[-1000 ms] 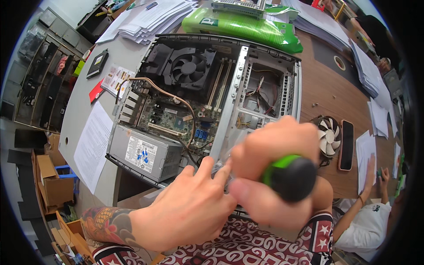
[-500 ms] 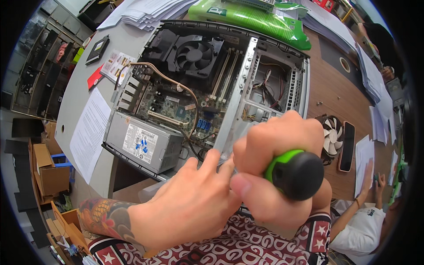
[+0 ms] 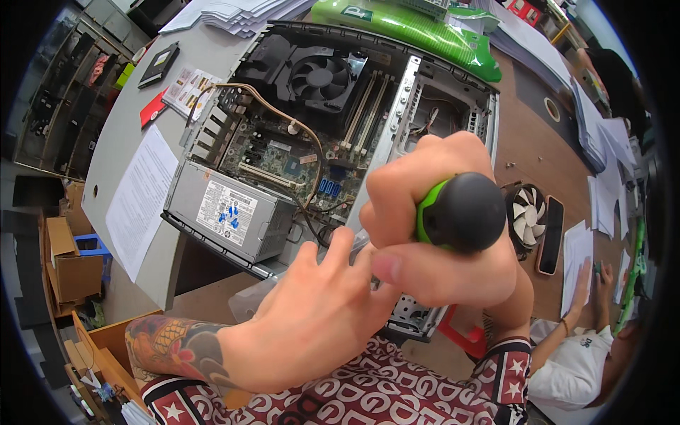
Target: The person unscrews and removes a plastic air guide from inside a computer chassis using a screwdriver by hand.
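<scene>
My right hand [image 3: 443, 234] is closed round the green and black handle of a screwdriver [image 3: 471, 212], its butt end toward me. Beneath it lies an opened desktop computer case [image 3: 386, 152]; the shaft and tip are hidden by my hands. Low over the near edge of the case, my left hand [image 3: 326, 312] has its visible fingers bent and apart, touching or just above the case beside my right hand. Its index fingertip and thumb are hidden. Inside the case are a black cooling fan [image 3: 319, 78], a motherboard [image 3: 273, 152] and a silver power supply [image 3: 227, 209].
A loose fan [image 3: 526, 216] and a phone [image 3: 551, 236] lie right of the case, with small screws [image 3: 511, 164] behind them. A green package [image 3: 418, 35] and paper stacks border the far side. Another person's hand [image 3: 582, 287] rests on papers at right.
My right hand and the screwdriver have moved away from me, over the case, and slightly left. My left hand stays near the same spot. More of the near case edge shows.
</scene>
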Demonstrator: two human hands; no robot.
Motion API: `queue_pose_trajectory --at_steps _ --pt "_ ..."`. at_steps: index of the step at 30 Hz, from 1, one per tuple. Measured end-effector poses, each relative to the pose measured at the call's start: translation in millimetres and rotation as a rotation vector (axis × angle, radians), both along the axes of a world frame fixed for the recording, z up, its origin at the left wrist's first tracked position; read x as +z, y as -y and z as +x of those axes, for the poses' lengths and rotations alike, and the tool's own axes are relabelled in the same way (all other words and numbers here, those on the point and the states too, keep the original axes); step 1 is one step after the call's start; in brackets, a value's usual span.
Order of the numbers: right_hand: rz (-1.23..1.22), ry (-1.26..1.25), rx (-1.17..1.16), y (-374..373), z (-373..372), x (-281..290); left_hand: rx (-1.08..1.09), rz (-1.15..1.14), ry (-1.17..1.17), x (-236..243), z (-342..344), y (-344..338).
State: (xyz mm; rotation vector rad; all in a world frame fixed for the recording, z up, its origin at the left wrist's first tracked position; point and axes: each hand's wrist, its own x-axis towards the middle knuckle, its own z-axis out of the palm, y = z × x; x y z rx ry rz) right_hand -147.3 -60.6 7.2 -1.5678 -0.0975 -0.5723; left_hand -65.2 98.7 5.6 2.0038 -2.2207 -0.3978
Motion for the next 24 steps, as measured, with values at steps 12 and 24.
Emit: queue_pose_trajectory --at_steps 12,24 --pt "0.159 0.181 0.171 -8.2 -20.7 40.2 -0.028 -0.094 0.201 -10.9 -4.2 -2.7" --pt "0.133 -0.074 -0.080 -16.2 -14.7 1.5 -0.081 -0.036 0.166 -3.2 -1.2 -0.7"
